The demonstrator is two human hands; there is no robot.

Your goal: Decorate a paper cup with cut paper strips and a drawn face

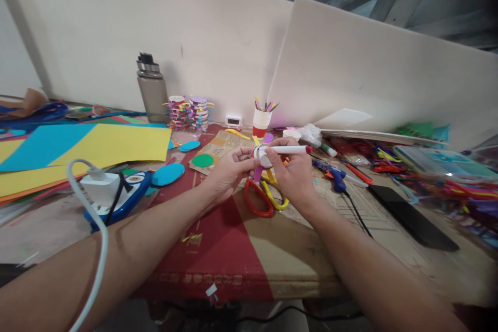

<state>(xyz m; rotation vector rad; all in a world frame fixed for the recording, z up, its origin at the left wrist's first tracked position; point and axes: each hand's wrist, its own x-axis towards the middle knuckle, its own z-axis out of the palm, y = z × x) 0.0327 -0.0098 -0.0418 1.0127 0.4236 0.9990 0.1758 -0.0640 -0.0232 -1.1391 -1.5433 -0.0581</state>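
Observation:
My left hand (227, 174) is closed around the edge of a small white paper disc (265, 157) with coloured strips sticking out; a yellow and a purple one show. My right hand (298, 181) grips a white marker (291, 150) with a red end pointing right, and its thumb rests by the disc. Whether the marker's tip touches the disc is hidden by the fingers. Just below the hands lie scissors, with a red loop handle (258, 213) and a yellow one (280, 206).
Coloured sheets (132, 142), a power strip (132, 192) and blue paper ovals (168, 174) lie left. Behind stand a bottle (151, 96), stacked paper discs (199, 114) and a cup of pencils (261, 122). A glue gun (337, 179) and a black phone (410, 216) lie right.

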